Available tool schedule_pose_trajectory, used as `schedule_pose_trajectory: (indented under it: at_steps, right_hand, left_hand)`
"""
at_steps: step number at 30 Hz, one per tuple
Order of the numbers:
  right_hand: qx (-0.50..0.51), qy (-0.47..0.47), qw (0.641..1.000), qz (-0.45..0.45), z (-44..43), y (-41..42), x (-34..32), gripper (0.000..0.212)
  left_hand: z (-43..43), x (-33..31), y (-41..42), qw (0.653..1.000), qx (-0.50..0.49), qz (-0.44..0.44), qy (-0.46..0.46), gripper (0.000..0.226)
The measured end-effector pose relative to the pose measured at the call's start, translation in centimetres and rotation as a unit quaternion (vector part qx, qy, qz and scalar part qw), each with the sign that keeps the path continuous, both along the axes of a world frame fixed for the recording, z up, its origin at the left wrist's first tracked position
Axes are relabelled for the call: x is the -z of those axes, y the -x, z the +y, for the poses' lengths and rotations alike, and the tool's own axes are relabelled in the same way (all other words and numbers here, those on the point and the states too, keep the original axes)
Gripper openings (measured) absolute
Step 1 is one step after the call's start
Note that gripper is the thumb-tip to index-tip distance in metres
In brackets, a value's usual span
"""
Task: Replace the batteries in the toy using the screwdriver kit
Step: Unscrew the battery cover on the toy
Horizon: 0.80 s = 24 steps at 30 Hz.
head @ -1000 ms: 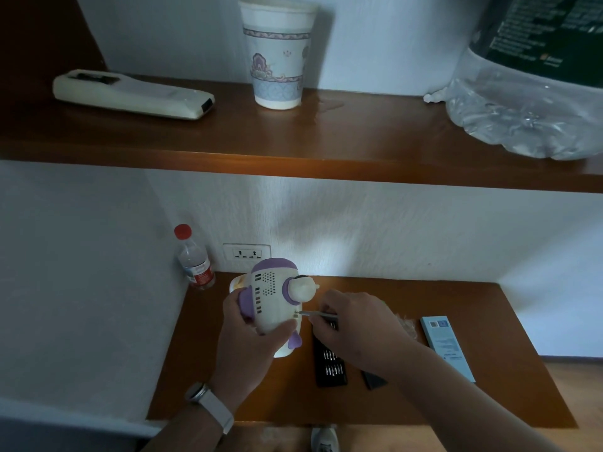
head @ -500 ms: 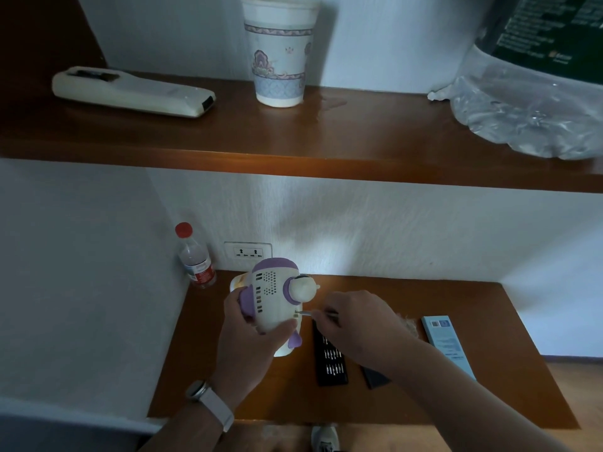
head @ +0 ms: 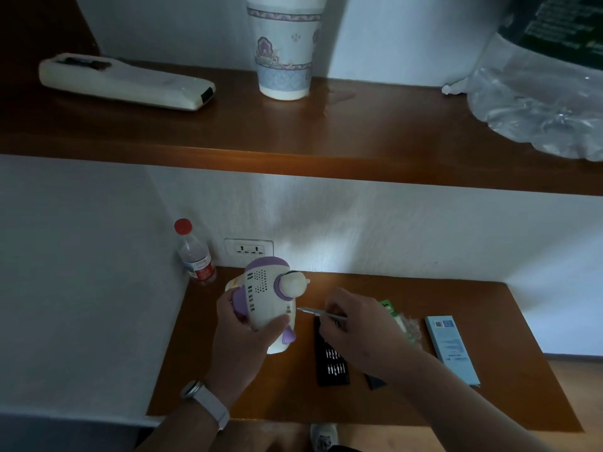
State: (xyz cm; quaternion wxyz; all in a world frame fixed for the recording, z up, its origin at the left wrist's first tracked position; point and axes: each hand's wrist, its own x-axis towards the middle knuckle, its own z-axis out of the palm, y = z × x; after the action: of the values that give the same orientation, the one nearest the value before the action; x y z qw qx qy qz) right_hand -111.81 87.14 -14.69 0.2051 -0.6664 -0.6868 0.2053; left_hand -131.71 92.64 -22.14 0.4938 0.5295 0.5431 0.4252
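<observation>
My left hand (head: pixel 243 334) grips a white and purple toy (head: pixel 266 295) from the left and below, holding it above the lower wooden shelf (head: pixel 456 305). Its back with speaker holes and slots faces me. My right hand (head: pixel 355 324) pinches a thin silver screwdriver (head: pixel 318 312), whose tip touches the toy's lower right side. Below my right hand lies the open black screwdriver kit tray (head: pixel 331 363) with several bits in rows. A green-topped clear packet (head: pixel 403 322) lies just right of my hand.
A small bottle (head: pixel 194 256) with a red cap stands in the left back corner beside a wall socket (head: pixel 248 248). A light blue box (head: pixel 452 349) lies at the right. The upper shelf carries a remote (head: pixel 125 82), a paper cup (head: pixel 283 47) and a plastic bag (head: pixel 538 102).
The view has shifted slightly. Both hands and the toy stay almost where they were, and the screwdriver tip stays at the toy's side.
</observation>
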Motion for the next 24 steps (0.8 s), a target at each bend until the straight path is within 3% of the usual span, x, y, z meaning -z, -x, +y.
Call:
schedule_pose_trajectory:
  at_steps: [9, 15, 24]
  right_hand:
    - [0.112, 0.073, 0.981, 0.143, 0.2, -0.1, 6.3, 0.022]
    - [0.128, 0.172, 0.964, 0.159, 1.3, 0.8, 11.0, 0.015]
    - [0.083, 0.247, 0.964, 0.047, 3.1, 1.7, 15.6, 0.013]
  left_hand:
    - [0.8, 1.0, 1.7, 0.999, -0.029, 0.008, 0.014, 0.093]
    - [0.9, 1.2, 3.1, 0.999, -0.038, 0.011, 0.021, 0.104]
    - [0.9, 1.1, 4.8, 0.996, -0.073, 0.028, 0.030, 0.095]
